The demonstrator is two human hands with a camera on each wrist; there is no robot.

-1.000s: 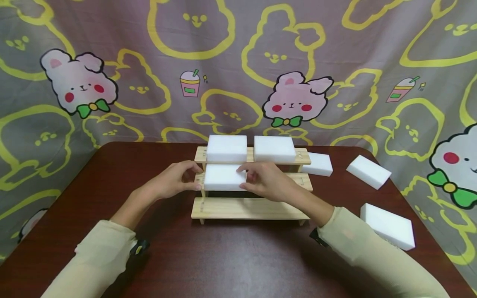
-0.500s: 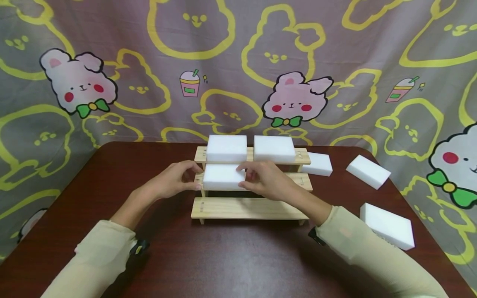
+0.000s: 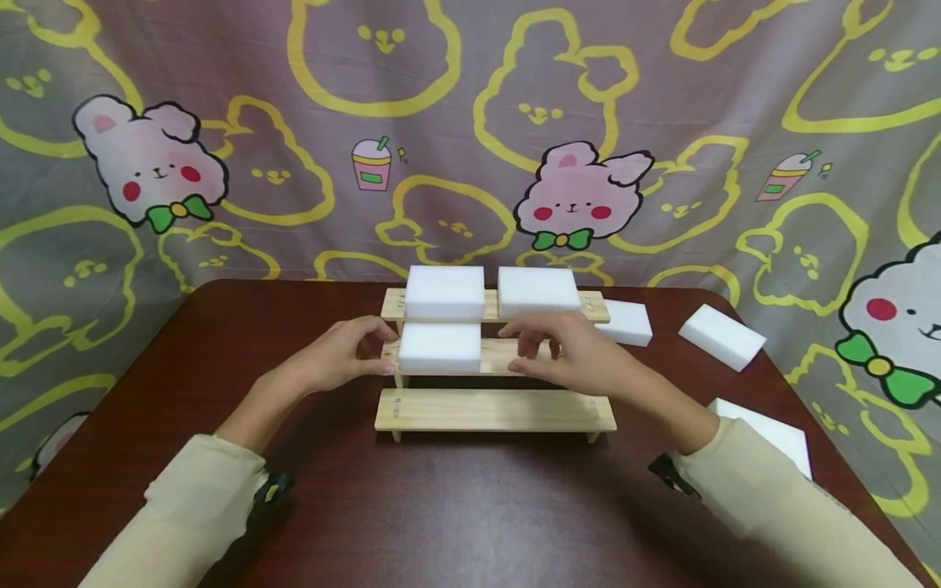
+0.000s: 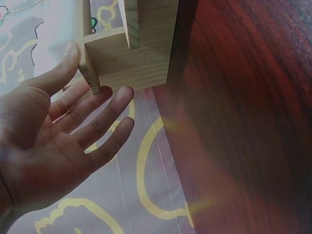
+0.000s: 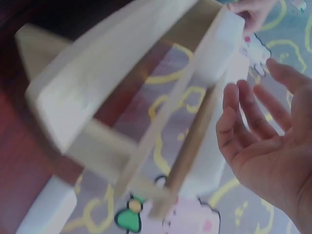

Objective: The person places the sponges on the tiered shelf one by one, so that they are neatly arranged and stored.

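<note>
From my empty, loose-fingered right hand [image 3: 581, 351], I see the white foam block [image 3: 439, 347] on the middle shelf [image 3: 496, 357] at nine o'clock, long axis nine-to-three, nearer my spread-fingered left hand [image 3: 334, 355].

A screened-off tabletop nook, in what kind of building cannot be told: a dark reddish-brown table [image 3: 456, 514] with rounded corners stands before a hanging cloth [image 3: 456, 147] printed with cartoon rabbits [image 3: 577, 198] and drink cups [image 3: 371, 167], which closes off its back and both sides

The blocks [image 3: 439, 345] are white, the cloth [image 3: 441, 135] yellow-patterned.
</note>
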